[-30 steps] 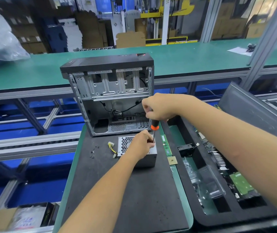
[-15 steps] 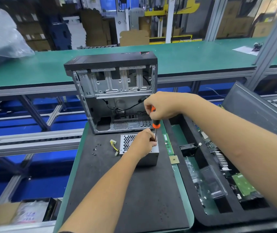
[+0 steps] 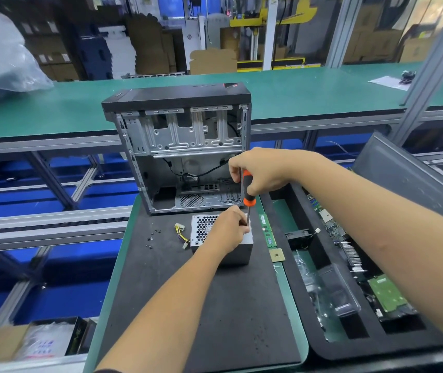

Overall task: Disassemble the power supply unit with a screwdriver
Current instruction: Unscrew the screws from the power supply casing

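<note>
Factory bench, black mat (image 3: 215,305) over green top, conveyor line behind. PSU (image 3: 223,244) sits flat on the mat just in front of the empty case (image 3: 182,146), vent grille up, so the top-face screws are reachable from above. Left hand (image 3: 228,230) rests on top of the PSU, fingers curled near the driver tip; looks like it pins the box down and guides the shaft, though whether it pinches the shaft I can't tell. Right hand (image 3: 258,170) is wrapped around the orange-black screwdriver (image 3: 248,195), held near vertical, tip at the PSU's back right corner, next to the case. Judging by that, one cover screw is being worked; the screw itself is hidden by the fingers. Yellow-wire plug (image 3: 181,230) trails off the PSU's left side. Loose screws (image 3: 151,238) lie further left of the PSU, parked clear of the work. RAM stick (image 3: 267,231) and a CPU (image 3: 277,255) lie right of the PSU at the mat edge; foam tray (image 3: 322,348) with pulled parts beyond that. Risk: driver slipping into the left fingers.
</note>
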{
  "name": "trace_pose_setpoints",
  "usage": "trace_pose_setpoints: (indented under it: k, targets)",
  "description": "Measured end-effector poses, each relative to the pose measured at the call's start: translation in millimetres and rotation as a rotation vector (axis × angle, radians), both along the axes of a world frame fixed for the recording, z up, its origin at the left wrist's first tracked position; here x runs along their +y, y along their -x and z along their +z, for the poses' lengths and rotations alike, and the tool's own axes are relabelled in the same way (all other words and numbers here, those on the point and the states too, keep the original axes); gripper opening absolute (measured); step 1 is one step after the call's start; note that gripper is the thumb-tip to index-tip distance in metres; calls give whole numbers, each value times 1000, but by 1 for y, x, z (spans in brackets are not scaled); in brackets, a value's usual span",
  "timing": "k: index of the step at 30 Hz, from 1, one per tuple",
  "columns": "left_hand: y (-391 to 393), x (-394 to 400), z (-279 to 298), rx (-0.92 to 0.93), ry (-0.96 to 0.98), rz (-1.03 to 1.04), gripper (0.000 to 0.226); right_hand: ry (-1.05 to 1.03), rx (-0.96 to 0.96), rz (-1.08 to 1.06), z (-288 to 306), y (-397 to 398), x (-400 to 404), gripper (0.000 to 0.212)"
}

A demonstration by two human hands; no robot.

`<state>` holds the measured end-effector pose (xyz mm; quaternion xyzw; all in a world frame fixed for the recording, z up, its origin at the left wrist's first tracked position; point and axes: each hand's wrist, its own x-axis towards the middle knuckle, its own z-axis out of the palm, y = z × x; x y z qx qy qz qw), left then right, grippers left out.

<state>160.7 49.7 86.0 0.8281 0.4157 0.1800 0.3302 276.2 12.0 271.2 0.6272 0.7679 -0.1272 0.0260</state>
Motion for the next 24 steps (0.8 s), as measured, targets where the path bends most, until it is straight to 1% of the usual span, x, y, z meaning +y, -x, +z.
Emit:
trace_pose_setpoints:
  k: [4,7,8,10,13,15,17,20,23,24]
  targets:
    - [-2,0,1,24,3,3,10,-23,-33,-33,-4,0,-1,30]
    - [-3,0,-1,50,12,1,10,-35,-110,-159,-6,1,-1,45]
    - [-4,0,-2,61,3,-5,12,-30,-123,-176,-7,1,1,47]
    - [-6,1,-3,91,-30,-12,22,-7,-90,-182,-8,1,2,39]
    - [-9,1,-3,135,-76,-20,36,-10,-3,-151,-8,-2,-1,18]
    - [-10,3,-4,151,-100,-21,39,-35,32,-131,-5,-4,-2,17]
    - [-10,5,-5,155,-97,-21,40,-46,36,-117,0,-5,-4,24]
    - [-8,7,-3,152,-50,-33,35,-16,29,-111,1,-4,-5,25]
    - [-5,9,6,143,16,-54,20,55,28,-183,1,-5,-4,15]
    - [-5,9,10,149,32,-57,19,79,6,-211,2,-5,-4,17]
